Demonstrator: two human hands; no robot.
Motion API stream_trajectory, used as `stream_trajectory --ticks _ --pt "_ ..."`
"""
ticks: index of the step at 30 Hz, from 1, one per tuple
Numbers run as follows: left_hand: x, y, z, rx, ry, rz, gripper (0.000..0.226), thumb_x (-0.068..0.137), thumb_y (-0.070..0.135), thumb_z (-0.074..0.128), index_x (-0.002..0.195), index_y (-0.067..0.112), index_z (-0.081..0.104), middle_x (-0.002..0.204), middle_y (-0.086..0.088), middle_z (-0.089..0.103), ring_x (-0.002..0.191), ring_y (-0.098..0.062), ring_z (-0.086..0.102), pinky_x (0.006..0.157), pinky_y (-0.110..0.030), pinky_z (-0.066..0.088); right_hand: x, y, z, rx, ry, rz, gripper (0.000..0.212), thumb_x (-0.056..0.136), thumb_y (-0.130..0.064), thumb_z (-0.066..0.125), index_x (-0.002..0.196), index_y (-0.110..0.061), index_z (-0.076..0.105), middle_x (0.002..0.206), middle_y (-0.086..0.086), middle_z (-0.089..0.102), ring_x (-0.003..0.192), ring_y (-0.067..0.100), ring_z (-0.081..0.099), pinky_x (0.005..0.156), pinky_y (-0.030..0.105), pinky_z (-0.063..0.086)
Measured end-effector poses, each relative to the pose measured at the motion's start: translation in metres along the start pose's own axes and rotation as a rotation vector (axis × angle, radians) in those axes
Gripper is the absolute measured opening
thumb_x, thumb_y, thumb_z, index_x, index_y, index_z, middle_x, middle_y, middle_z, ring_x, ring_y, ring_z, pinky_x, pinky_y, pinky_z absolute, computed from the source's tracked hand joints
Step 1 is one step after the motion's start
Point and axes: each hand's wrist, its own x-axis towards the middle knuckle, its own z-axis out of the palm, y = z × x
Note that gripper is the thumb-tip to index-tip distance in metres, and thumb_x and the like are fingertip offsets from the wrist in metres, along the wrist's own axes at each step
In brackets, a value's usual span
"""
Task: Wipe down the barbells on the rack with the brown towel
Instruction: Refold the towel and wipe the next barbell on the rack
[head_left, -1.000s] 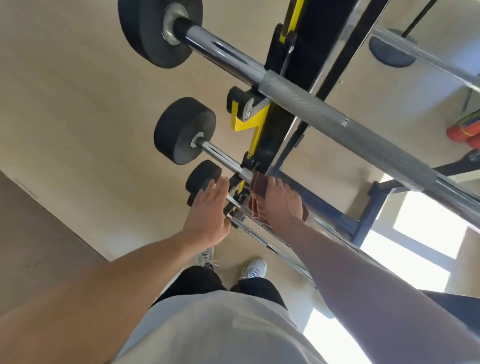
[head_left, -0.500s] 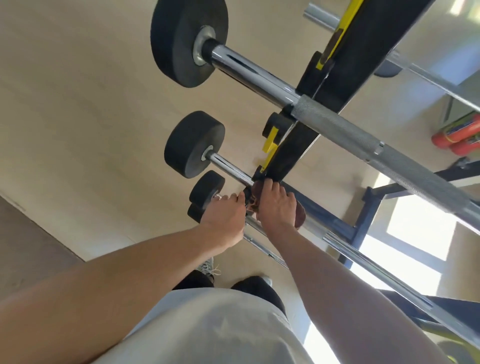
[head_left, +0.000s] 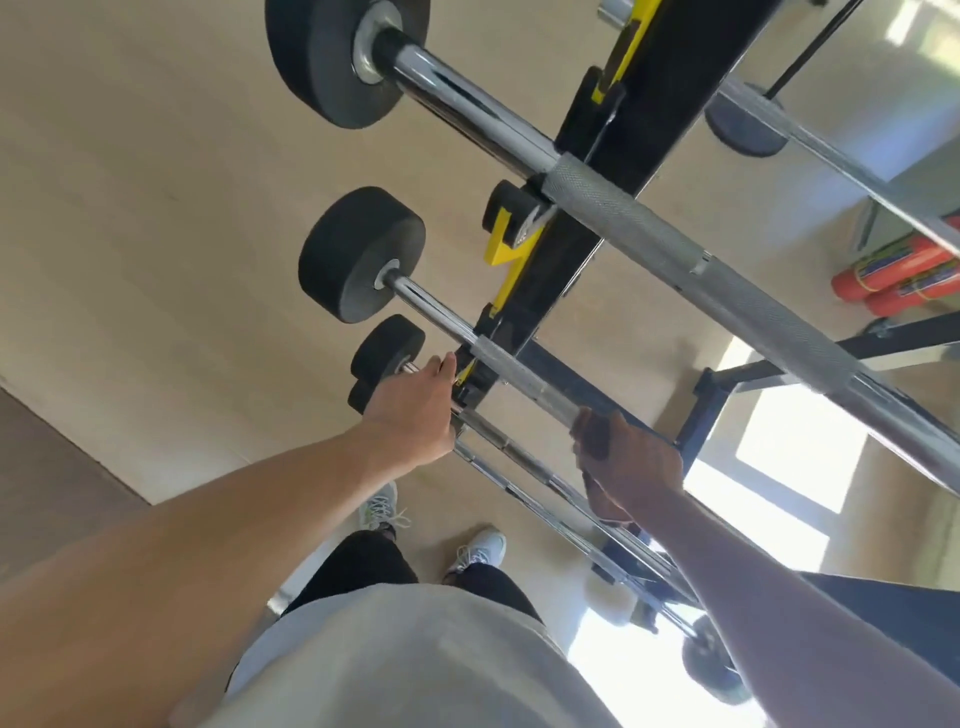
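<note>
Down low on the rack (head_left: 649, 93), I wipe the second barbell (head_left: 519, 371).
My right hand (head_left: 636, 465) has its fingers closed around the brown towel (head_left: 595, 439), wrapped on that bar's knurled shaft; my left hand (head_left: 415, 415) grips a lower bar beside the upright, fingers curled shut.

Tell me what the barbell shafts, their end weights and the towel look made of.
Barbell shaft: metal, likely chromed steel; mirror glints on smooth parts, matte crosshatched knurling on grip.
End weight: probably rubber-coated; matte black, no shine.
Brown towel: soft cloth, bunched around the shaft under the right hand; weave too blurred to tell.
</note>
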Motion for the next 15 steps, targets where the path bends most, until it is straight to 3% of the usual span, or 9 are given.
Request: stream_trajectory --ticks 3,6,7,9,11,13,15 --pt "-0.002 0.002 0.004 -0.036 -0.012 -0.031 0.088 0.090 0.036 0.064 0.158 0.015 0.011 0.161 -0.001 0.031 0.109 -0.021 0.067 0.080 -0.033 0.057 0.014 -0.030 -0.002 0.041 0.052 -0.028 0.023 0.094 -0.046 0.054 0.097 -0.024 0.055 0.069 -0.012 0.061 0.057 0.012 0.061 0.055 0.026 0.053" --pt "0.003 0.007 0.000 0.008 -0.013 -0.052 0.088 0.090 0.038 0.065 0.157 0.012 0.015 0.154 -0.005 0.042 0.106 -0.023 0.068 0.078 -0.036 0.058 0.036 -0.079 -0.009 0.069 0.091 -0.121 0.022 0.092 -0.042 0.060 0.101 -0.024 0.052 0.076 -0.010 0.062 0.061 0.016 0.063 0.059 0.030 0.054" --pt "0.005 0.009 -0.004 0.039 -0.021 -0.065 0.085 0.089 0.037 0.065 0.156 0.010 0.020 0.144 -0.006 0.052 0.097 -0.022 0.069 0.072 -0.035 0.056 0.042 -0.097 -0.012 0.073 0.101 -0.144 0.023 0.092 -0.040 0.062 0.105 -0.024 0.053 0.079 -0.009 0.062 0.065 0.018 0.064 0.062 0.031 0.055" --pt "0.010 0.015 -0.016 0.105 -0.054 -0.079 0.068 0.089 0.035 0.066 0.146 0.006 0.041 0.103 -0.006 0.066 0.072 -0.018 0.061 0.058 -0.031 0.047 0.053 -0.126 -0.017 0.073 0.120 -0.159 0.026 0.092 -0.034 0.065 0.112 -0.021 0.054 0.087 -0.003 0.065 0.076 0.022 0.069 0.067 0.033 0.053" --pt "0.017 0.022 -0.028 0.171 -0.096 -0.058 0.038 0.089 0.030 0.065 0.118 0.007 0.062 0.070 0.000 0.053 0.056 -0.014 0.047 0.055 -0.030 0.039 0.058 -0.139 -0.018 0.063 0.138 -0.162 0.027 0.093 -0.028 0.066 0.116 -0.019 0.055 0.094 0.002 0.070 0.084 0.025 0.071 0.068 0.035 0.052" --pt "0.024 0.027 -0.039 0.226 -0.110 -0.027 0.022 0.089 0.026 0.063 0.103 0.009 0.063 0.063 0.000 0.041 0.056 -0.015 0.045 0.058 -0.031 0.040 0.062 -0.135 -0.014 0.065 0.148 -0.170 0.026 0.094 -0.024 0.062 0.118 -0.019 0.054 0.093 0.003 0.070 0.082 0.026 0.069 0.068 0.035 0.050" --pt "0.030 0.032 -0.046 0.278 -0.089 0.009 0.019 0.091 0.025 0.062 0.104 0.011 0.061 0.063 0.000 0.037 0.066 -0.018 0.049 0.060 -0.031 0.041 0.063 -0.124 -0.011 0.090 0.130 -0.184 0.026 0.094 -0.024 0.060 0.118 -0.021 0.053 0.088 0.002 0.068 0.073 0.023 0.062 0.067 0.035 0.049"
